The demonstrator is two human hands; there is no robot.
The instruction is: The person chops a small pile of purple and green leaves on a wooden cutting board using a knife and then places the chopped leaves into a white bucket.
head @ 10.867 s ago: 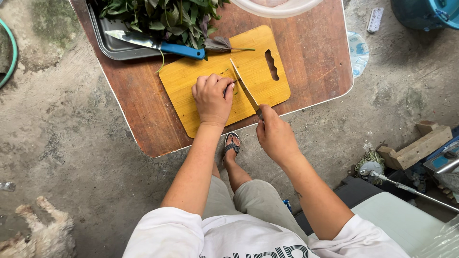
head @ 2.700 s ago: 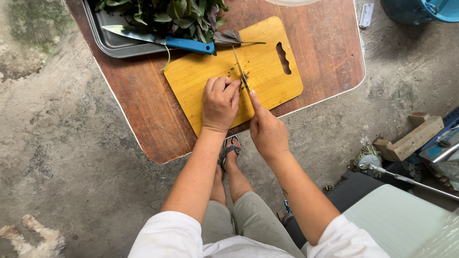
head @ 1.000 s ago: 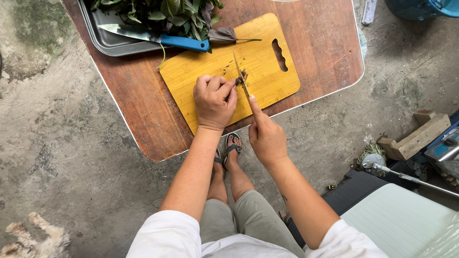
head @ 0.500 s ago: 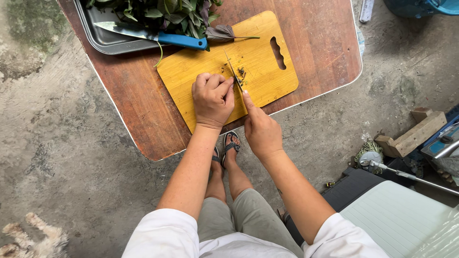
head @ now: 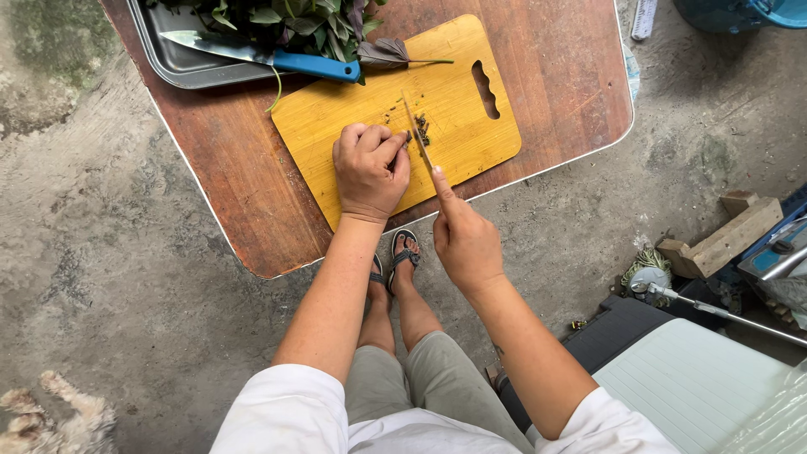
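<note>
A yellow wooden cutting board (head: 353, 109) lies on a low brown table (head: 244, 185). My left hand (head: 368, 171) is curled into a fist on the board and pins a small bunch of herbs under its fingertips. My right hand (head: 464, 240) grips a knife (head: 418, 139), index finger stretched along the spine, blade edge down on the board right beside my left knuckles. A little heap of chopped green bits (head: 421, 129) sits just past the blade.
A grey metal tray (head: 187, 71) at the table's far left holds leafy greens (head: 286, 17) and a blue-handled knife (head: 277, 59). One purple leaf (head: 382, 54) lies on the board's far edge. A pale cushioned seat (head: 706, 387), wood blocks (head: 714, 248) and a blue tub (head: 748, 17) stand at the right. A dog's fur (head: 42, 416) shows at lower left.
Over the frames the knife has kept chopping beside my left knuckles and the pile of chopped bits has grown. Since half a second ago the right hand drew back slightly.
</note>
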